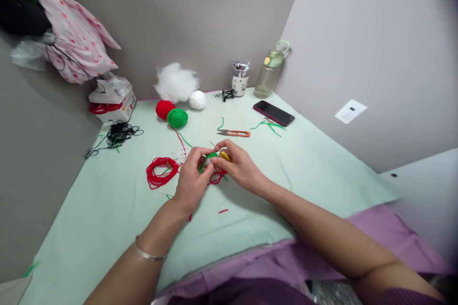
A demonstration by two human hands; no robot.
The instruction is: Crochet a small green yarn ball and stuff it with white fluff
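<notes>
Both hands meet over the middle of the pale green table (107,209). My left hand (191,178) pinches a small green crochet piece (209,157) with its fingers closed. My right hand (238,164) grips a yellow-handled crochet hook (224,155), whose thin metal tip points up and left into the piece. Red yarn (217,177) trails under the hands. A loose coil of red yarn (161,171) lies just left of my left hand.
Red (164,108), green (177,117) and white (197,99) yarn balls sit behind, with white stuffing (176,82). Orange snips (234,133), a phone (274,113), a pen jar (239,79), a bottle (270,72), black cord (116,136) and a box (116,105) surround them.
</notes>
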